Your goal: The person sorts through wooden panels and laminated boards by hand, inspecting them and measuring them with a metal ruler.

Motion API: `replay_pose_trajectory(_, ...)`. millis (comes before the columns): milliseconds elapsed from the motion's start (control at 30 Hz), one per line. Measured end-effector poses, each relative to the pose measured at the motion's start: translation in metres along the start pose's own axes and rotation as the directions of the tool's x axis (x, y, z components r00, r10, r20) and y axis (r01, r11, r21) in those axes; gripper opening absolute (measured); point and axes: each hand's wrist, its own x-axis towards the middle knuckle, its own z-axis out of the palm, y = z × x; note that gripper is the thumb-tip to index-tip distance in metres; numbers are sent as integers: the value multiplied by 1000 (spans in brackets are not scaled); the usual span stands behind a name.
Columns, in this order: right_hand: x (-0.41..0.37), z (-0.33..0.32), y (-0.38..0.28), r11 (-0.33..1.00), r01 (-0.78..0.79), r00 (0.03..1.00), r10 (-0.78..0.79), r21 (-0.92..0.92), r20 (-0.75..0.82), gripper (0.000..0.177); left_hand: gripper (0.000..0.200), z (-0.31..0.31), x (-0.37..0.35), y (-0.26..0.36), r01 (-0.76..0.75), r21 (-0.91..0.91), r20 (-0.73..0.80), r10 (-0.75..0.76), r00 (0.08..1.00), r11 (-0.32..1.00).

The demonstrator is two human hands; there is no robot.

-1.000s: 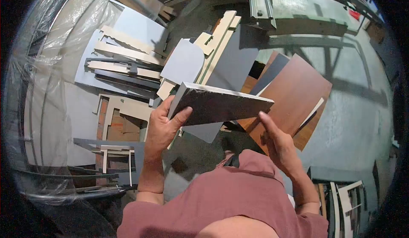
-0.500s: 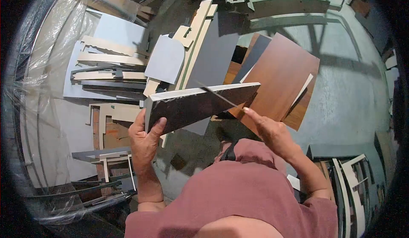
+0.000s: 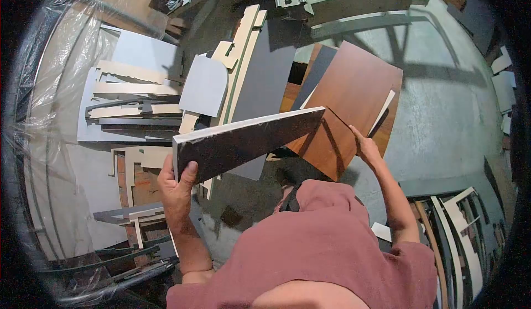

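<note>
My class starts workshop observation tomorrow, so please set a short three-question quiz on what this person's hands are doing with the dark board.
1. True or false: the left hand grips the dark board at its left end.
2. Multiple choice: the right hand pinches A) a hammer, B) a thin strip running off the board's right end, C) a paint brush.
3. Fill in: the large panel beyond the board's right end is reddish-____.
Key: 1 true; 2 B; 3 brown.
</note>
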Motion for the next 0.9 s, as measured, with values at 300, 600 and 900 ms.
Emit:
replay_pose_trajectory(300, -18, -9, -52, 967, 107, 990, -81, 230, -116, 50, 95, 14, 18, 6, -424, -86, 151, 432, 889, 902)
replay_pose_trajectory(600, -41, -18, -85, 910, 108, 988, -54, 401, -143, 54, 55, 14, 52, 12, -766, 399, 235, 752, 616, 503)
replay_pose_trajectory(900, -100, -104, -223, 697, 647, 740, -477, 309, -474, 73, 30, 53, 31, 39, -485, 414, -27, 543, 839, 770)
